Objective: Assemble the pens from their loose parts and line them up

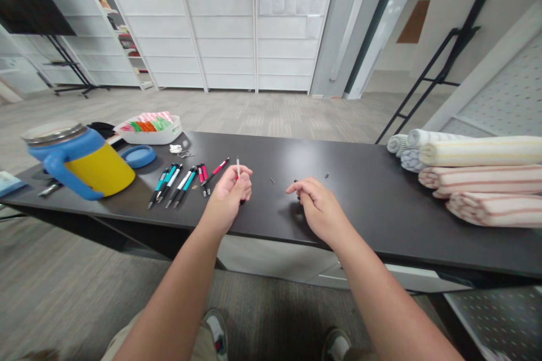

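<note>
My left hand point(231, 192) is closed around a partly taken-apart pen; its slim, pale refill point(237, 166) points upward above the fingers, and a bit of black shows below them. To the right, my right hand point(319, 206) hovers low over the table, fingers curled and the index finger stretched leftward. Something small and dark shows under its fingertips, mostly hidden. Between the hands lies a tiny spring-like piece point(272, 180). Beyond my right hand is a small dark piece point(326, 176). Left of my left hand lie a pink pen point(218, 169) and several teal, white and pink pens point(181, 186).
A dark table point(359, 197) spans the view. On its left stand a yellow and blue mug point(91, 163), a blue lid point(139, 156) and a white basket point(163, 134) of colourful packets. Rolled striped cloths point(491, 180) are stacked at the right end.
</note>
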Demonstrator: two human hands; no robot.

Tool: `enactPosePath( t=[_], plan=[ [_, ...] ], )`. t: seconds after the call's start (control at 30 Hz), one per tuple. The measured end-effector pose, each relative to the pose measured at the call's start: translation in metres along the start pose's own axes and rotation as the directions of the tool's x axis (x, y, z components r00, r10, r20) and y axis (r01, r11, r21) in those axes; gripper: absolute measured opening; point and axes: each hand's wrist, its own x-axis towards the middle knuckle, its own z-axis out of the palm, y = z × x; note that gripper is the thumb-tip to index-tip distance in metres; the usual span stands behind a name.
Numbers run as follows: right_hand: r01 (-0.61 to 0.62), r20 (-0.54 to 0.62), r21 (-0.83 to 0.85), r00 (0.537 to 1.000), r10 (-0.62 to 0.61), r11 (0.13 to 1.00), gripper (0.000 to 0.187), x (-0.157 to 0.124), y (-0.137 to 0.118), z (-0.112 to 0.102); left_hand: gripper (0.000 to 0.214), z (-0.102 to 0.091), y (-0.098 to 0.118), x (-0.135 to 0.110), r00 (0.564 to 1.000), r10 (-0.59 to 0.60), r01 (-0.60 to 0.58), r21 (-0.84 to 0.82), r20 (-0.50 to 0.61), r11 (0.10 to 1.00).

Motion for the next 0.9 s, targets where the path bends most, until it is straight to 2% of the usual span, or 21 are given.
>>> enactPosePath(
  t=[0.07, 0.1, 0.2, 0.33, 0.47, 0.6, 0.77, 0.9],
  plan=[
    [-0.011, 0.014, -0.013, 1.0, 0.011, 1.0, 0.034, 0.0, -0.001, 0.001, 0.022, -0.002, 0.003, 0.002, 0.998, -0.045, 0.035, -0.241, -0.037, 0.97],
    [-0.014, 0.02, -0.024, 1.0, 0.015, 1.0, 0.034, 0.0, -0.002, 0.001, 0.02, -0.003, 0.004, 0.003, 0.997, -0.067, 0.051, -0.303, -0.043, 0.951],
    [-0.016, 0.03, -0.075, 0.999, 0.019, 0.997, 0.031, 0.0, -0.004, 0.003, 0.014, -0.001, 0.008, 0.002, 0.995, -0.095, 0.081, -0.369, -0.022, 0.926],
    [-0.019, 0.019, -0.171, 1.0, 0.022, 0.985, 0.024, 0.001, -0.002, 0.009, 0.01, 0.002, 0.003, 0.002, 0.999, -0.053, 0.051, -0.295, 0.001, 0.954],
    [-0.05, -0.015, -0.305, 0.999, 0.047, 0.951, 0.02, 0.007, -0.001, 0.018, 0.017, -0.002, -0.004, 0.0, 1.0, 0.03, -0.03, -0.037, 0.007, 0.999],
    [-0.113, -0.012, -0.462, 0.993, 0.121, 0.88, 0.019, 0.021, -0.007, 0.032, 0.031, -0.007, -0.005, -0.002, 0.996, 0.069, -0.078, 0.171, 0.056, 0.982],
    [-0.148, -0.013, -0.541, 0.986, 0.168, 0.828, 0.019, 0.042, -0.015, 0.048, 0.037, -0.004, -0.006, 0.0, 0.991, 0.002, -0.009, 0.054, 0.132, 0.999],
    [-0.145, 0.006, -0.557, 0.984, 0.179, 0.818, 0.012, 0.052, -0.017, 0.053, 0.032, -0.002, -0.009, 0.002, 0.995, -0.007, 0.006, 0.006, 0.103, 1.0]
  ],
)
